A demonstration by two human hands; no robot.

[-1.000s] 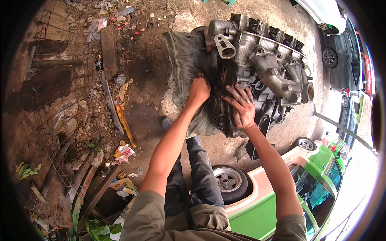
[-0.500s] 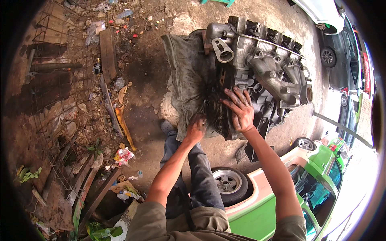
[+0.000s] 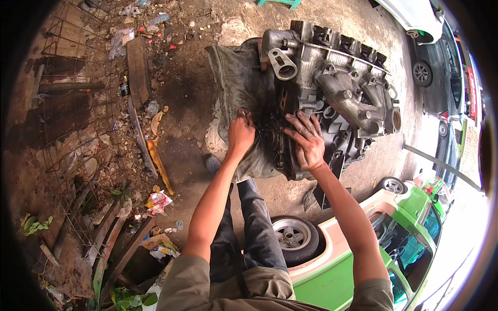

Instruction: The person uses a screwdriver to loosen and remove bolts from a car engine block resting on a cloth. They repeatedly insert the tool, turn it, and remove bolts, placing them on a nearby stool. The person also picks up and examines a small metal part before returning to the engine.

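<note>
A large greasy metal engine [image 3: 342,93] lies on a dirty grey cloth [image 3: 228,72] on the ground. My right hand [image 3: 307,142] rests on the dark lower end of the engine with its fingers spread and blackened. To its left my left hand [image 3: 241,132] is curled closed beside that dark part, over the cloth. Whatever its fingertips may hold is hidden. A pale bracket with a round opening [image 3: 281,65] sits on the engine above both hands.
A green and pink car [image 3: 373,238] stands at the lower right, more cars [image 3: 436,78] at the right. On the left lie wire mesh, wood planks [image 3: 139,72], a yellow piece [image 3: 158,163] and litter. A green stool [image 3: 277,2] is at the top.
My left hand dropped toward me, then rose again to beside the engine's dark part, slightly left of where it was. My right hand stays spread on the engine with little movement.
</note>
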